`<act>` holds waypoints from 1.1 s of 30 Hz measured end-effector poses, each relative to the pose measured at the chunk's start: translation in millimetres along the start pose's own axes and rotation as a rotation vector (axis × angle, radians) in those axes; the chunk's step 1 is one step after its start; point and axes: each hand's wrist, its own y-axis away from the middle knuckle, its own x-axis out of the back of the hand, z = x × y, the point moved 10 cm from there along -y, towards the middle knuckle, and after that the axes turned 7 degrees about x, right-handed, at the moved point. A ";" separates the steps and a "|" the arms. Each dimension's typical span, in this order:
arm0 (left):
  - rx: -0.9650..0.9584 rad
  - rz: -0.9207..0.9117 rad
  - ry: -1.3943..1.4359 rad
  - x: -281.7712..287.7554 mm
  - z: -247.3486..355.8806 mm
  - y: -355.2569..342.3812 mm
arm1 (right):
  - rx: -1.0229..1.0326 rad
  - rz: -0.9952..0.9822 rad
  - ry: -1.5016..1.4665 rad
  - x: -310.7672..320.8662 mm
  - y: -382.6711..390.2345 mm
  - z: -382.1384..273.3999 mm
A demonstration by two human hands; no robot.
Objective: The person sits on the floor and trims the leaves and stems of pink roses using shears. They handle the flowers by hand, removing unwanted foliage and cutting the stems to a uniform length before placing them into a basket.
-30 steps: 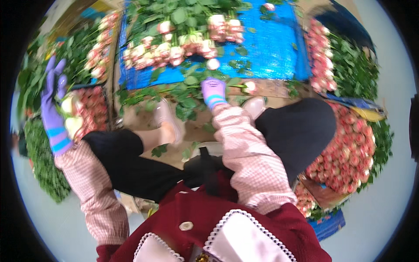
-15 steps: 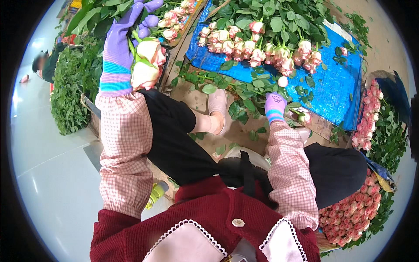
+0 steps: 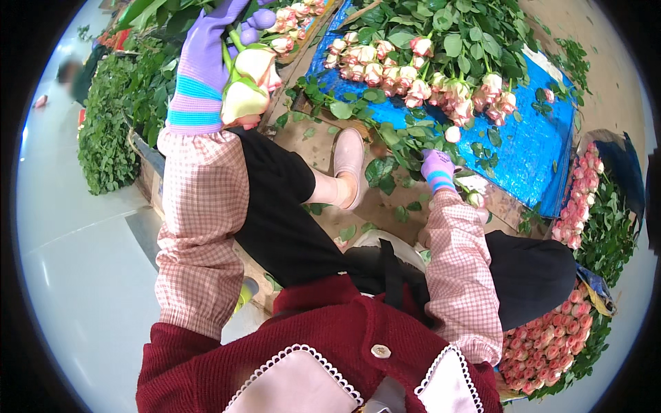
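My left hand [image 3: 211, 58], in a purple glove with a blue-striped cuff, is raised at the upper left. Its fingers are closed round the green stems of two large cream-and-pink roses [image 3: 246, 86], whose blooms hang beside the cuff. Lower and toward the right, my right hand [image 3: 438, 165] wears a matching glove and is closed at a leafy rose stem [image 3: 406, 141]. A pale rose bloom [image 3: 475, 199] pokes out just right of that wrist; whether it belongs to the same stem, I cannot tell. The fingertips of the right hand are partly hidden among leaves.
Cut roses [image 3: 413, 82] lie in a row on a blue sheet [image 3: 530, 162] ahead. More roses [image 3: 292, 24] rest behind my left hand. Bundled pink roses [image 3: 547, 344] stand at my right, and leafy stems [image 3: 110, 124] are piled at far left. Loose leaves [image 3: 382, 172] litter the floor.
The view has shifted slightly. My left hand has risen a little with its roses. The bloom by my right wrist has come slightly nearer, while that hand stays almost in place.
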 end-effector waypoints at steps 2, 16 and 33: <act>0.016 0.027 0.014 0.4 -1.4 1.2 | -0.005 0.016 0.011 -1.2 0.4 -0.3; -0.002 -0.039 -0.031 3.9 2.2 -1.7 | -0.004 0.294 0.195 7.9 6.4 -7.9; -0.145 0.013 -0.488 11.7 6.2 -21.1 | -0.012 0.321 0.067 5.0 7.8 -1.8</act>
